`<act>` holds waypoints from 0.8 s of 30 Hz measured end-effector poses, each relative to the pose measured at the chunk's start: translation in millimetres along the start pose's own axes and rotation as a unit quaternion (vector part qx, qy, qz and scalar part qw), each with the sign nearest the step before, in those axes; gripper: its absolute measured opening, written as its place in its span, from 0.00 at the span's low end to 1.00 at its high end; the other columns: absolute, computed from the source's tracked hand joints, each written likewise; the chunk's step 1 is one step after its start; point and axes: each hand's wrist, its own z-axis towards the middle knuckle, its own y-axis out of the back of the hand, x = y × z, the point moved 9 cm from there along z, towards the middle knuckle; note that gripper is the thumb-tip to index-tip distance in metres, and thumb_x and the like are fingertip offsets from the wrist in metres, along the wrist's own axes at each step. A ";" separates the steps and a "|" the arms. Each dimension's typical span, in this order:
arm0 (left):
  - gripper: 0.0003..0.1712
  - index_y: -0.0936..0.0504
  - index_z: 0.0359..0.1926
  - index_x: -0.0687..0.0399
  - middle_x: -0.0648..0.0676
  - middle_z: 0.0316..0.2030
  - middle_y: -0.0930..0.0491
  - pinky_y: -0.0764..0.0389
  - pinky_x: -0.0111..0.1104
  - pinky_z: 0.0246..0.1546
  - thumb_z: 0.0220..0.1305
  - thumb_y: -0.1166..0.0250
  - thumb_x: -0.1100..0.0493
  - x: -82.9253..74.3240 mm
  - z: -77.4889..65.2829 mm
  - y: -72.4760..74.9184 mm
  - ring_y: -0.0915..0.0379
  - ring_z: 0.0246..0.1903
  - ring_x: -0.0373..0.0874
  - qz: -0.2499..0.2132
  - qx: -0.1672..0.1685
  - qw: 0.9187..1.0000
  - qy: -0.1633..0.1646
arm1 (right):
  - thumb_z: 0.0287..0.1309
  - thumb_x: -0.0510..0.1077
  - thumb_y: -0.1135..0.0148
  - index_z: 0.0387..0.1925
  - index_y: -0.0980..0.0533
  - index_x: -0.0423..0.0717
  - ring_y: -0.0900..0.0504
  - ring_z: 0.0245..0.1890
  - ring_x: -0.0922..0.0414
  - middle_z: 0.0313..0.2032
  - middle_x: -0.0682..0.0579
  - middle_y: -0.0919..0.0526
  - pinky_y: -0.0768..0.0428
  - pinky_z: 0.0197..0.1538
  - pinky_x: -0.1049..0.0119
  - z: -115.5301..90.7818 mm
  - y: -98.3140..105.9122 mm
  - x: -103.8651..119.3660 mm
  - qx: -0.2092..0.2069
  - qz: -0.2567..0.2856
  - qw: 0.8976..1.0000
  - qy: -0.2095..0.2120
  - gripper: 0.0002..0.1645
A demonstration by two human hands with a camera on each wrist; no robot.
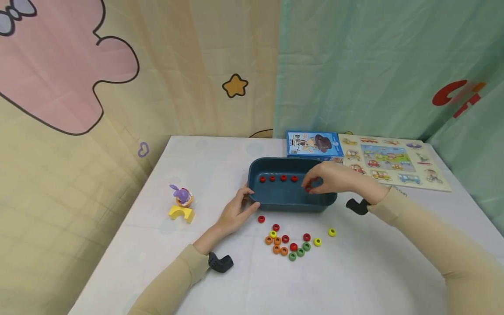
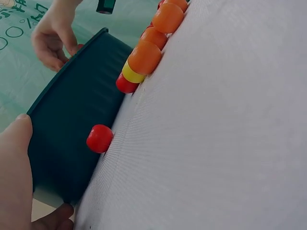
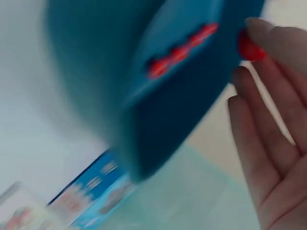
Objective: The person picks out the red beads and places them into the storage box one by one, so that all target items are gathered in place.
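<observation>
A dark teal tray (image 1: 293, 206) stands on the table with several red beads (image 1: 283, 178) in a row along its inside. My left hand (image 1: 236, 212) holds its near left corner, thumb along the front wall and fingers at the left side. Over the tray's right part, my right hand (image 1: 338, 178) pinches a red bead (image 3: 250, 47) between thumb and fingertips. In front of the tray lie loose beads: several red ones, one of them a lone red bead (image 1: 261, 219), orange beads (image 1: 277, 249), green beads (image 1: 301, 252) and yellow beads (image 1: 332, 232).
Behind the tray lie a blue box (image 1: 315, 145) and a picture puzzle board (image 1: 393, 162). A yellow arch block (image 1: 182, 213) and a small purple-topped toy (image 1: 182, 196) stand at the left. Curtains hang along the table's back edge.
</observation>
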 end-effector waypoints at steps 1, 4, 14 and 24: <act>0.21 0.39 0.52 0.50 0.59 0.66 0.50 0.32 0.39 0.52 0.61 0.42 0.53 -1.7 -0.1 0.6 0.33 0.49 0.43 -0.002 -0.001 1.000 -0.001 | 0.45 0.43 0.33 0.37 0.20 0.53 0.22 0.35 0.59 0.35 0.62 0.20 0.23 0.38 0.62 2.4 0.5 -9.1 0.004 -0.002 1.000 0.000 0.13; 0.21 0.38 0.51 0.56 0.62 0.65 0.49 0.33 0.43 0.51 0.61 0.41 0.57 -14.6 -0.8 4.6 0.33 0.48 0.48 -0.015 -0.002 1.000 -0.003 | 0.46 0.43 0.33 0.37 0.20 0.50 0.22 0.34 0.60 0.33 0.62 0.20 0.23 0.38 0.62 9.1 -2.6 -31.2 0.016 -0.008 1.000 -0.005 0.13; 0.19 0.38 0.49 0.64 0.69 0.63 0.48 0.34 0.48 0.51 0.60 0.42 0.63 -42.4 -2.2 14.4 0.33 0.48 0.56 -0.022 0.000 1.000 -0.004 | 0.46 0.44 0.33 0.35 0.20 0.51 0.26 0.29 0.64 0.30 0.63 0.21 0.25 0.37 0.66 28.7 -18.1 -66.1 0.037 -0.042 0.998 -0.019 0.10; 0.20 0.38 0.50 0.61 0.65 0.64 0.48 0.34 0.44 0.53 0.61 0.42 0.59 -35.9 -1.8 11.1 0.34 0.49 0.52 -0.022 0.003 1.000 0.011 | 0.48 0.42 0.35 0.40 0.22 0.47 0.24 0.33 0.62 0.33 0.59 0.21 0.23 0.39 0.66 27.6 -25.6 -77.9 0.038 0.043 0.997 -0.048 0.13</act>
